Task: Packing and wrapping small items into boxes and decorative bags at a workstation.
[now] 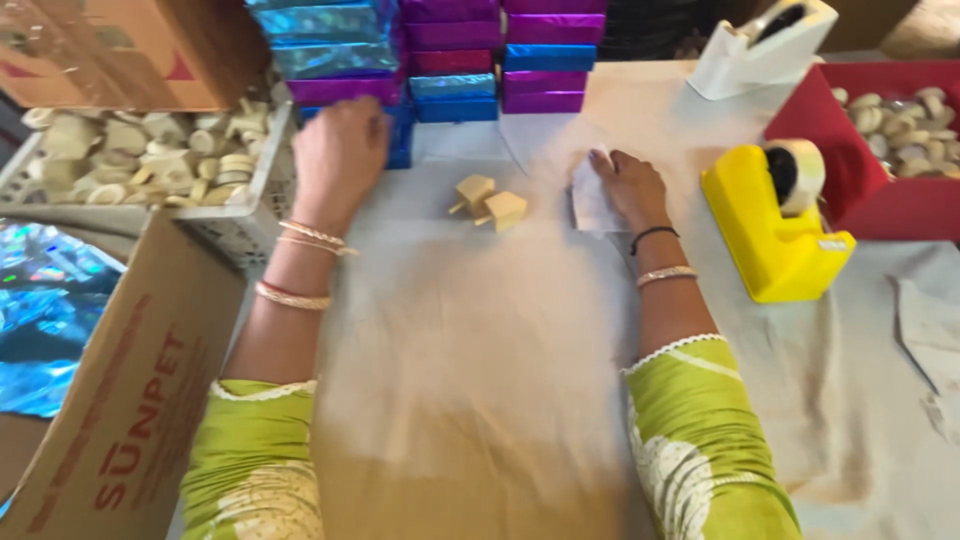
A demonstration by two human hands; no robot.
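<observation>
Right fingers [607, 165]: pressed flat, close together, on a small white paper sheet [592, 198] just right of the wooden blocks [490, 203].
Left fingers [372, 118]: curled against the stack of foil-wrapped boxes [450, 55] behind the blocks; whether they gripped one could not be told.
Wooden blocks: two pale pieces, touching, on the desk [470, 330] between both hands.
Technique: the sheet was best held flat and square beside the blocks.
White basket [255, 215]: left of the blocks, full of pale wooden pieces.
Red tray [880, 205]: far right of the blocks, holding similar pieces.
Yellow tape dispenser [775, 225]: right of the blocks, roll loaded.
</observation>
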